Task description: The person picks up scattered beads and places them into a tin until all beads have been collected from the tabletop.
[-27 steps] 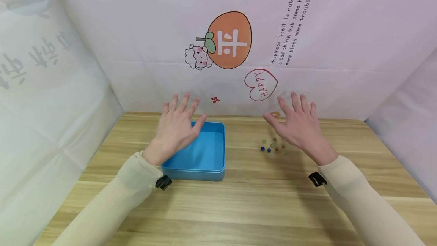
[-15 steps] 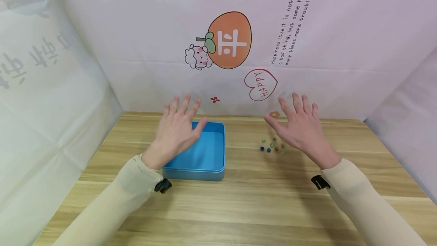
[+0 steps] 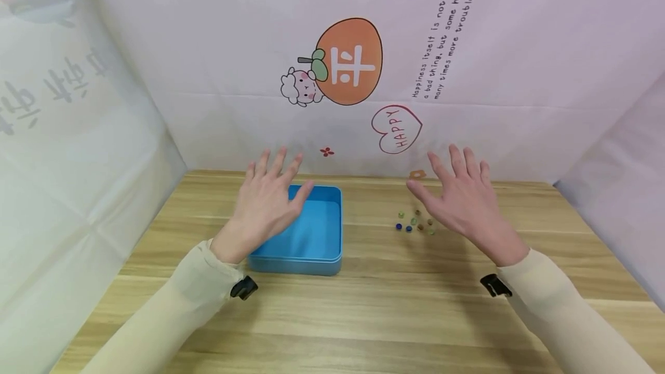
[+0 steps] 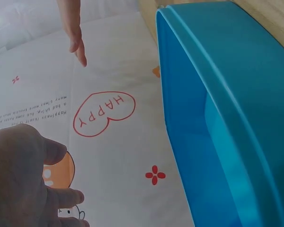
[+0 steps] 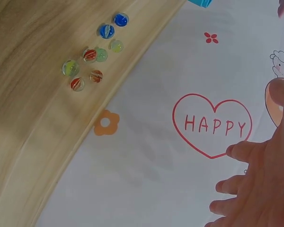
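My left hand (image 3: 265, 206), fingers spread and palm down, hovers over the left part of a blue open box (image 3: 322, 229). Nothing is in its grasp. To the right, my right hand (image 3: 464, 206) is held in the air with spread fingers, also holding nothing. Just left of it, a loose cluster of small glass marbles lies on the table. In the right wrist view these include a blue marble (image 5: 120, 19), a red-swirled marble (image 5: 89, 55) and a yellow-green marble (image 5: 70, 67). The box's inside shows bare blue where the hand does not cover it.
The wood-grain table (image 3: 332, 316) ends at the back against a white printed cloth (image 3: 239, 120). Another white cloth hangs along the left side (image 3: 88, 189), and one on the right (image 3: 618, 149). Black wrist straps show at both sleeves.
My right hand has drifted slightly right and toward me. The left hand has shifted a little down and left. Box and marbles stay in place.
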Available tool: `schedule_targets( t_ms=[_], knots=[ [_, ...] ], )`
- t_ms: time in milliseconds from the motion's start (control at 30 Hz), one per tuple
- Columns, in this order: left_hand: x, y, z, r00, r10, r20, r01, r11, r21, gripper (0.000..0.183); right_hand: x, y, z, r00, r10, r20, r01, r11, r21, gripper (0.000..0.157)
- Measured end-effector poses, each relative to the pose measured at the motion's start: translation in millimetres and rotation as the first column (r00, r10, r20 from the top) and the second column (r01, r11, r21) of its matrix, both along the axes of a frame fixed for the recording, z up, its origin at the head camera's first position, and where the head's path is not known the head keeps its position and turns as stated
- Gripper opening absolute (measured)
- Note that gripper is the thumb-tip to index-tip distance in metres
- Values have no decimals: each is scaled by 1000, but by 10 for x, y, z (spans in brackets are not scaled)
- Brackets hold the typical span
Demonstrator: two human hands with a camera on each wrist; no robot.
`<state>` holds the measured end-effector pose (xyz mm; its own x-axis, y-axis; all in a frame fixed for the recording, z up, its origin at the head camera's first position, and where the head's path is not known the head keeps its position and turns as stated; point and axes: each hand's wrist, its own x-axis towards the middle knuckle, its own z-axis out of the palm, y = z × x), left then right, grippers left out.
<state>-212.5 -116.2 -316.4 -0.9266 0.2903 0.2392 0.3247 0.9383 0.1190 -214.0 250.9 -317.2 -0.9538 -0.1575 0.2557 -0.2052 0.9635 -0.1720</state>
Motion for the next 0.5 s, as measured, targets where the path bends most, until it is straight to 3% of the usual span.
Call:
schedule_targets(
  t_ms=[500],
  knots=[
    [38,-84,-63,1000,-2,11,1,998,56,70,89,45,-40,1000,15,7,-15,999,-30,95]
  ],
)
